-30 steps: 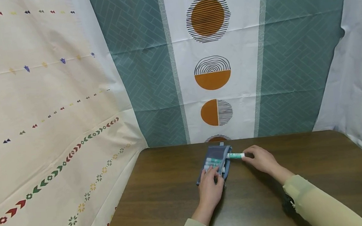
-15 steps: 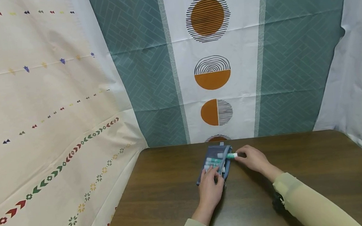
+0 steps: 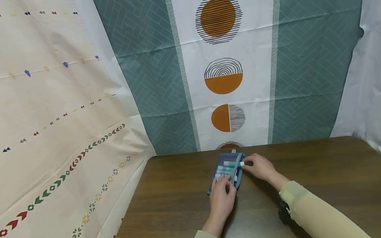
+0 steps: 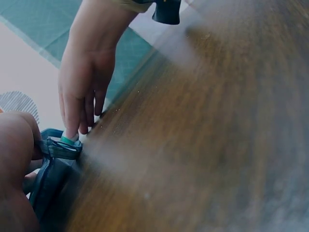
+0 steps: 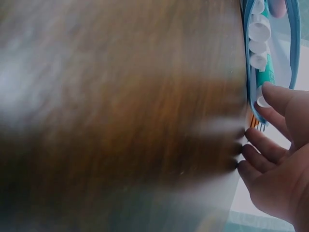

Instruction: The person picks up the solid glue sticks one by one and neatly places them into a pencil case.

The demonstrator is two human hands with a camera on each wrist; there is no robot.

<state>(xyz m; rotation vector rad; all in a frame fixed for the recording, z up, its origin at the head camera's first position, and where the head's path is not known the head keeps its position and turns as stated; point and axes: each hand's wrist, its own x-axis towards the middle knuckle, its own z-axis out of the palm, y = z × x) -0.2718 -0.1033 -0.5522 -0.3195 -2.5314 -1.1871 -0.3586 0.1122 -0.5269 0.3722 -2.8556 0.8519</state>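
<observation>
A blue zip pouch (image 3: 225,157) with a see-through front lies at the far side of the table. My left hand (image 3: 222,199) grips its near edge, with the fingers over the front and the mouth parted towards the right. Between thumb and index finger my right hand (image 3: 260,167) pinches the white end of a green-and-white glue stick (image 5: 265,77). Most of that stick is inside the pouch, its end right at the opening. Several other glue sticks (image 5: 259,30) lie side by side within, white ends facing the mouth. My left fingers hide part of them.
The brown wooden table (image 3: 170,206) ends just behind the pouch. A patterned cloth (image 3: 224,75) hangs beyond its far edge, and a cream cloth (image 3: 60,125) hangs along the left side.
My right hand has moved left, sliding the glue stick from mostly outside the pouch to mostly inside. The left hand and pouch have stayed in place.
</observation>
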